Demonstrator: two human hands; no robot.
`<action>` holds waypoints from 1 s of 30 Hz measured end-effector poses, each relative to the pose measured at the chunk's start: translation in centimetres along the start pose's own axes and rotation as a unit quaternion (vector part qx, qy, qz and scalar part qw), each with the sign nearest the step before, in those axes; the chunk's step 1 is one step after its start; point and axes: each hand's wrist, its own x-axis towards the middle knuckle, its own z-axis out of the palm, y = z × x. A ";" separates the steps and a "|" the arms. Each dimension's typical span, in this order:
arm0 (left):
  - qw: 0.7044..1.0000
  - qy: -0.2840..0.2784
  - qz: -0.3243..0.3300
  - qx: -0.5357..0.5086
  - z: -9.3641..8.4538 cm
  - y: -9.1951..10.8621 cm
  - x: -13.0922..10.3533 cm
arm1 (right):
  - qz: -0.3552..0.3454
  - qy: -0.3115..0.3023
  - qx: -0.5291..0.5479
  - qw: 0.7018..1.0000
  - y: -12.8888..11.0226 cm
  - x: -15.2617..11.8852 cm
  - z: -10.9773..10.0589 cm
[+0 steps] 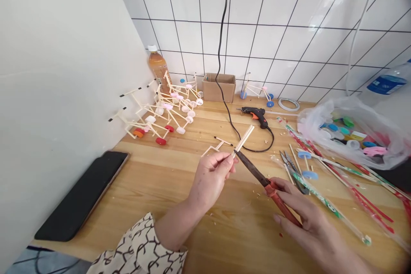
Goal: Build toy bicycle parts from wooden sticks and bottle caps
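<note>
Pinched in my left hand [212,177] is a small bunch of thin wooden sticks [245,137], pointing up and to the right. My right hand [303,216] is wrapped round pliers [253,170] with red handles and long dark jaws. The tip of the jaws meets the sticks just above my left fingertips; whether they grip the wood I cannot tell. Behind my left hand lies a stick frame [218,143] with a dark-tipped crossbar, partly hidden by the hand.
Several stick cars with bottle-cap wheels [167,107] stand at back left, near a drink bottle [157,64]. A glue gun [253,113], its cord and a cardboard box [218,87] are behind. Scissors [293,171], wrapped sticks and a bag of caps [346,132] lie right; a phone [81,195], left.
</note>
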 end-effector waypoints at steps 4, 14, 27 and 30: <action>0.999 -0.015 0.007 0.048 0.2 0.0 -0.3 | -0.020 -0.005 -0.023 1.000 0.0 0.0 0.3; 0.989 -0.080 -0.033 0.119 1.6 0.5 -1.6 | -0.041 0.015 -0.045 0.998 -0.7 0.0 0.2; 0.984 -0.102 -0.026 0.147 1.7 -0.1 -1.6 | -0.062 -0.002 -0.053 0.997 -1.3 0.1 0.2; 0.983 -0.108 -0.033 0.147 1.7 -0.1 -1.6 | -0.055 -0.007 -0.053 0.997 -1.1 0.1 0.4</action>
